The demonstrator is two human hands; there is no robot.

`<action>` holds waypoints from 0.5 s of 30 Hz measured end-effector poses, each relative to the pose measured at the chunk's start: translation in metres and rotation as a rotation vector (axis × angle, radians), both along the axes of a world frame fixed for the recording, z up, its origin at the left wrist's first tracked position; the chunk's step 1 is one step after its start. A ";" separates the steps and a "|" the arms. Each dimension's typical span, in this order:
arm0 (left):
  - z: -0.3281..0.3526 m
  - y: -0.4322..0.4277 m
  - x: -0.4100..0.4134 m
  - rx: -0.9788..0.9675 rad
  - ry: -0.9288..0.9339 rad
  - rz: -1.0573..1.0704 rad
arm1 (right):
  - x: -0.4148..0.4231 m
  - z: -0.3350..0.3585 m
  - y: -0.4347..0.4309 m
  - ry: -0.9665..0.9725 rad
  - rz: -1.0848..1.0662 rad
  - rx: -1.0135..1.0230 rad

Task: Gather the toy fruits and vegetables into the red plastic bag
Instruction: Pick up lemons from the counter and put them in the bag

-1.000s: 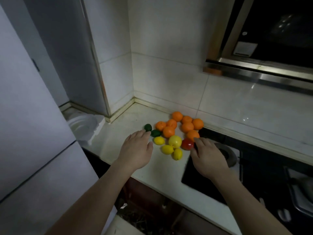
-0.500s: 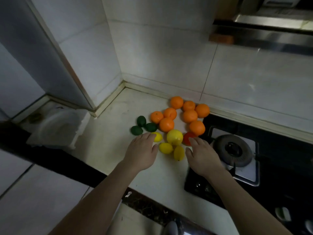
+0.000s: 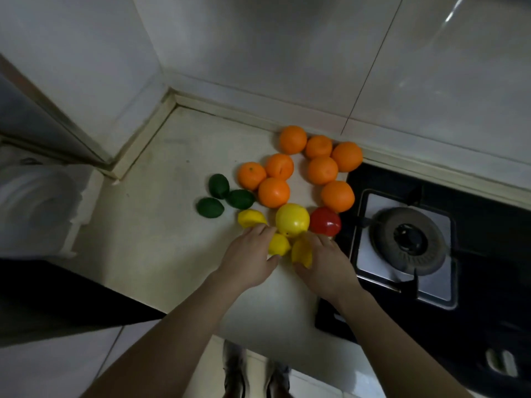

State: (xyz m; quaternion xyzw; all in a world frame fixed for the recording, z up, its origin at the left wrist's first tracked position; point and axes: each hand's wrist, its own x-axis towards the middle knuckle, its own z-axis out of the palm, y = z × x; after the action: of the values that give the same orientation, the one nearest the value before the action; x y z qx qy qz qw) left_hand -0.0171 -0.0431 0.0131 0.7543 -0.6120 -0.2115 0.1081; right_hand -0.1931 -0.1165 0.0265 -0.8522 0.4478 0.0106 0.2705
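Observation:
Toy fruits lie grouped on the pale counter (image 3: 149, 254): several oranges (image 3: 273, 192), three green limes (image 3: 210, 207), a big yellow round fruit (image 3: 292, 219), a red fruit (image 3: 325, 222) and three lemons. My left hand (image 3: 248, 258) curls around one small lemon (image 3: 278, 245), finger and thumb on either side. My right hand (image 3: 327, 264) grips another lemon (image 3: 301, 252) right next to it. A third lemon (image 3: 251, 218) lies free just beyond my left fingers. No red plastic bag is in view.
A black gas hob with a round burner (image 3: 408, 241) lies close to the right of the fruits. Tiled walls (image 3: 258, 53) meet in a corner behind. A white plastic container (image 3: 37, 208) stands at the left. The counter's front edge runs under my forearms.
The view has tilted down and closer. Both hands have drawn together and closed on the two nearest lemons, which were lying free before.

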 end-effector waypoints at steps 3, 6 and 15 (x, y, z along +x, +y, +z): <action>-0.009 -0.004 -0.002 0.005 0.014 0.008 | 0.003 -0.010 0.001 -0.006 -0.032 0.027; -0.014 -0.007 -0.004 0.006 0.021 0.013 | 0.002 -0.019 0.002 0.009 -0.040 0.040; -0.018 -0.011 -0.004 -0.042 0.029 0.029 | 0.001 -0.023 0.004 -0.048 -0.071 0.041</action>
State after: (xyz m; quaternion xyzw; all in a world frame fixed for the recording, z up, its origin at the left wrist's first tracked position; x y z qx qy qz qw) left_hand -0.0208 -0.0541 -0.0052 0.7576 -0.6037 -0.2078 0.1357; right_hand -0.1918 -0.1126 0.0039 -0.8302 0.4707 -0.0103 0.2986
